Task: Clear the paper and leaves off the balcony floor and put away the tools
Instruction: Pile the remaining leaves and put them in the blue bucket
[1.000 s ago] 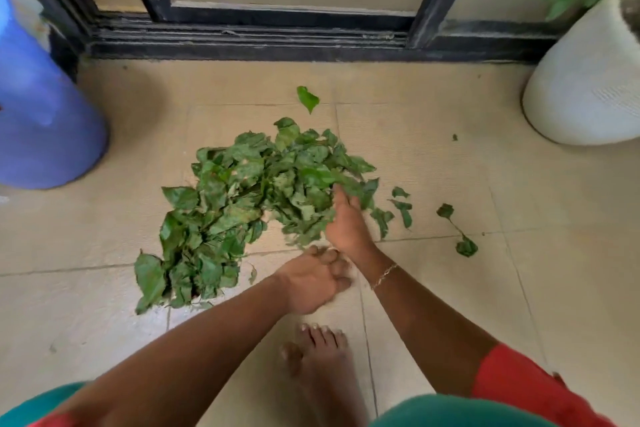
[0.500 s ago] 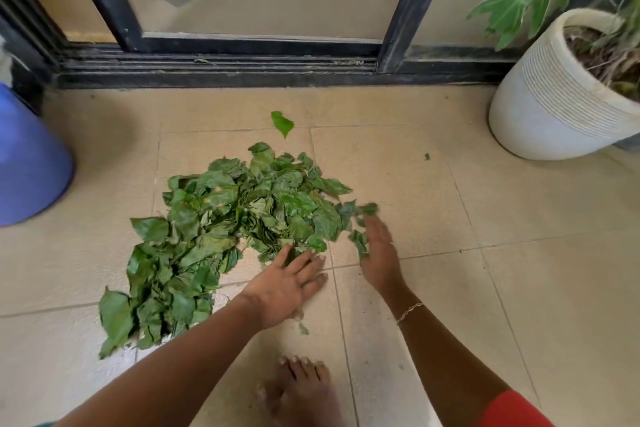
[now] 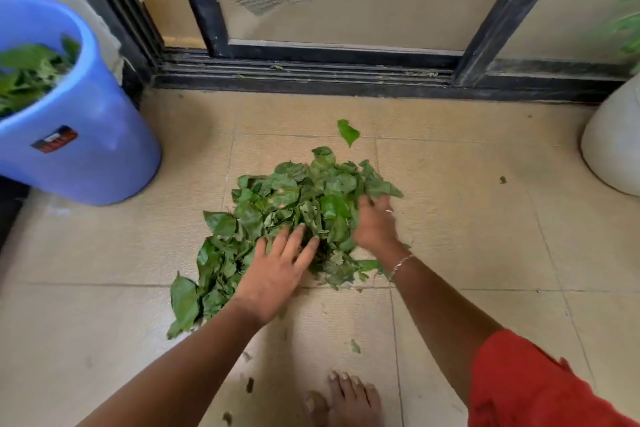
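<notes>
A heap of green leaves [image 3: 284,204] lies on the beige tiled balcony floor [image 3: 467,218]. My left hand [image 3: 273,274] rests flat on the near side of the heap, fingers straight and spread. On the heap's right side, my right hand [image 3: 375,224] presses in with its fingers sunk among the leaves. A single leaf [image 3: 347,132] lies apart just beyond the heap. A blue plastic bucket [image 3: 86,149] stands at the left with leaves inside it.
A black sliding-door track [image 3: 311,74] runs across the back. A white plant pot [image 3: 613,146] stands at the right edge. My bare foot [image 3: 346,399] is at the bottom, with small leaf scraps [image 3: 355,346] on the tiles near it.
Both hands have moved forward into the heap and pushed the leaves into a tighter pile. The view has swung left, so the bucket's open top now shows.
</notes>
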Available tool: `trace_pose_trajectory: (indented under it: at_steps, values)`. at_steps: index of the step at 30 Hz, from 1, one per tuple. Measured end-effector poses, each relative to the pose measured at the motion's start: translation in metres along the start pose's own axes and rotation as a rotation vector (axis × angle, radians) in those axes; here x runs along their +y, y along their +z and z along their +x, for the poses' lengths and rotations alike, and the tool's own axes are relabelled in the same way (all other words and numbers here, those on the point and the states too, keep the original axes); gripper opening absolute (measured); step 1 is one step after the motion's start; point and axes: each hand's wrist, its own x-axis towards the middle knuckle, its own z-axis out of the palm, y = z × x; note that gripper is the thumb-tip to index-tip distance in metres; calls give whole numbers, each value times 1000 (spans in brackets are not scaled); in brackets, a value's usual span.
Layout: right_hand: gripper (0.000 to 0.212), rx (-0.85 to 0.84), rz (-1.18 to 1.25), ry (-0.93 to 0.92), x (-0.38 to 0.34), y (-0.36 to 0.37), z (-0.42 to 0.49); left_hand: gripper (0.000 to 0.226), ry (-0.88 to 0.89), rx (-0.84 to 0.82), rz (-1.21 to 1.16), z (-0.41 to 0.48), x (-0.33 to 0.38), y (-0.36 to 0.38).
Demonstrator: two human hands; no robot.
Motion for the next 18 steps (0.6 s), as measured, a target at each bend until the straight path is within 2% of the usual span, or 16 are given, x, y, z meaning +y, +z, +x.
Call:
trace_pose_trajectory:
  at_steps: [2, 4, 6, 9, 11, 13, 16, 18]
  values:
    - [79, -75, -28, -124, -32, 7, -4, 90, -88, -12, -31, -2, -10, 5]
    - [85, -146, 45, -224, -49, 5, -9, 95, -147, -19, -43, -4, -20, 10]
    - [87, -138, 180, -229, -40, -4, -11, 101, -201, -21, -57, -6, -27, 14]
    - [72, 33, 242, -43, 14, -12, -17, 105, -278, -57, -96, -8, -37, 16]
    - [65, 91, 127, 197, 52, -11, -27, 106, -341, -67, -113, -8, -44, 17]
    - [67, 89, 53, 258, 71, 2, -35, 114, -405, -83, -153, -5, -50, 20]
    - [58, 26, 257, -7, 54, 17, -39, 127, -450, -168, -242, 0, -55, 25]
    - [53, 86, 385, -85, 36, 8, -24, 129, -452, -221, -315, 4, -57, 23]
